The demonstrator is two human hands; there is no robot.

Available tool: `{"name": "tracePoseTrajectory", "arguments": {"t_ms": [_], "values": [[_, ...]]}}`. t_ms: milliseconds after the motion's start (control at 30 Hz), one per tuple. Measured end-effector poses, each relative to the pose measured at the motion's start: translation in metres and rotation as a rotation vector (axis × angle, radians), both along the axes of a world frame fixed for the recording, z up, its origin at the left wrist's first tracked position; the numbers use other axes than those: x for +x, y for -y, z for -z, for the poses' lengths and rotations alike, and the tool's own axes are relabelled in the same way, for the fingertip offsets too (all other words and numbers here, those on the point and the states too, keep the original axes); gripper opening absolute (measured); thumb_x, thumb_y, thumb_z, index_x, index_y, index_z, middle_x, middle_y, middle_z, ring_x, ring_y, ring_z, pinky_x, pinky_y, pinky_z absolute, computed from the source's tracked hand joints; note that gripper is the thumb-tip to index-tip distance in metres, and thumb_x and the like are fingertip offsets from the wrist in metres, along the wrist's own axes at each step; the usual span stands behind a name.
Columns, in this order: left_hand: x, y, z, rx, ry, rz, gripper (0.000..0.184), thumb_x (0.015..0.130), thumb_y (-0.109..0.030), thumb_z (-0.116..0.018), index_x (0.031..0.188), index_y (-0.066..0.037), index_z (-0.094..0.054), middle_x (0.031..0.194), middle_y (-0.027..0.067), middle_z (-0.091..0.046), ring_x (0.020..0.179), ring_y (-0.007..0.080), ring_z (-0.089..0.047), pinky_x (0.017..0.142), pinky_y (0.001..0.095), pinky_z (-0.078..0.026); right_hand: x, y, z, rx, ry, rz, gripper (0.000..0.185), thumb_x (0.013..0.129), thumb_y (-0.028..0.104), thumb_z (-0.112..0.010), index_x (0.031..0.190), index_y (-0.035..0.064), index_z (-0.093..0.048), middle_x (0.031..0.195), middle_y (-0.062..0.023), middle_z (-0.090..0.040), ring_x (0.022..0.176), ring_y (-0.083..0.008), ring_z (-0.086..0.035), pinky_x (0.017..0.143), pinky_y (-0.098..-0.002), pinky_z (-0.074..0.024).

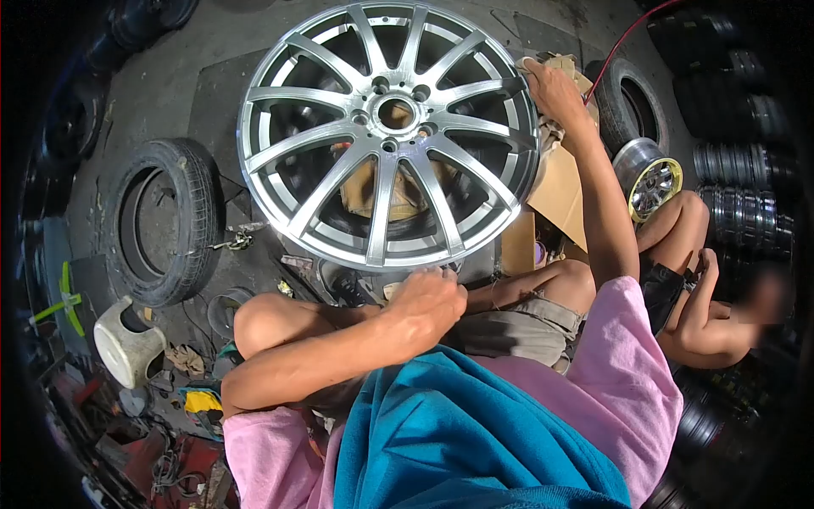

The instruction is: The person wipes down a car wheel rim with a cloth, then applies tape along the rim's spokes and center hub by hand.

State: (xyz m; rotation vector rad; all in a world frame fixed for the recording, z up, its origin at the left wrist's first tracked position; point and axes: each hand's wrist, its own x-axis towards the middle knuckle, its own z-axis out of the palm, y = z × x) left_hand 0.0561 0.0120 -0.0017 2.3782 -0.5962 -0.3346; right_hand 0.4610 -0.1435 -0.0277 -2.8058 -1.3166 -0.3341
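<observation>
A silver multi-spoke alloy wheel rim (387, 182) fills the upper middle, its face towards me, with a round centre bore and several bolt holes. My left hand (424, 310) is curled closed at its lower edge, knuckles up. The fingertips are hidden, so what they hold cannot be made out. Stretched out to the upper right, my right hand (555, 92) is at the rim's outer edge. Its fingers are bent and pressed round a small pale piece (524, 64) whose kind is unclear. Behind the spokes, brown cardboard and dark shapes show through.
A tyre (165, 222) stands at left above a white plastic stool (129, 343). Torn cardboard (560, 193), another tyre (632, 106) and a smaller rim (651, 180) are at right. A person (708, 327) sits there beside stacked rims (746, 212). A red hose (623, 41) hangs nearby.
</observation>
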Motion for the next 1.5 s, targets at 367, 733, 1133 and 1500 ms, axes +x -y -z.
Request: {"name": "tracePoseTrajectory", "arguments": {"t_ms": [367, 733, 1133, 1500], "values": [[0.003, -0.007, -0.016, -0.195, -0.081, 0.011, 0.026, 0.095, -0.022, -0.072, 0.101, 0.002, -0.065, 0.095, 0.0201, -0.065, 0.086, 0.0413, -0.067, 0.073, 0.0501, -0.054, -0.010, 0.009, -0.001, 0.035, -0.025, 0.027, 0.023, 0.097, 0.015, -0.054, 0.114, 0.0068, -0.067, 0.083, -0.0269, -0.070, 0.085, -0.0474, -0.069, 0.078, -0.0588, -0.0540], [-0.004, 0.004, -0.002, -0.350, 0.083, -0.046, 0.005, 0.087, -0.005, -0.061, 0.088, -0.001, -0.061, 0.088, 0.0161, -0.055, 0.082, 0.0364, -0.053, 0.071, 0.0472, -0.041, 0.083, -0.095, 0.011, 0.049, -0.116, -0.122, 0.038, 0.095, 0.017, -0.053, 0.127, 0.0047, -0.068, 0.101, -0.0319, -0.070, 0.095, -0.0484, -0.069, 0.087, -0.0552, -0.0542], [-0.007, -0.001, 0.019, -0.279, 0.435, -0.123, 0.012, 0.088, -0.009, -0.063, 0.094, 0.001, -0.066, 0.083, 0.0165, -0.059, 0.074, 0.0304, -0.063, 0.062, 0.0404, -0.050, 0.074, -0.287, 0.003, -0.047, -0.169, -0.392, 0.032, 0.097, 0.020, -0.051, 0.125, 0.0137, -0.067, 0.100, -0.0282, -0.071, 0.097, -0.0488, -0.068, 0.087, -0.0570, -0.0534], [-0.023, 0.055, 0.104, 0.016, 0.353, -0.085, 0.006, 0.094, -0.017, -0.058, 0.094, -0.011, -0.057, 0.091, 0.0007, -0.053, 0.095, 0.0154, -0.059, 0.080, 0.0353, -0.043, -0.048, -0.373, 0.000, 0.018, -0.230, -0.732, 0.030, 0.097, 0.021, -0.052, 0.121, 0.0172, -0.069, 0.099, -0.0238, -0.073, 0.094, -0.0460, -0.069, 0.088, -0.0547, -0.0541]]}}
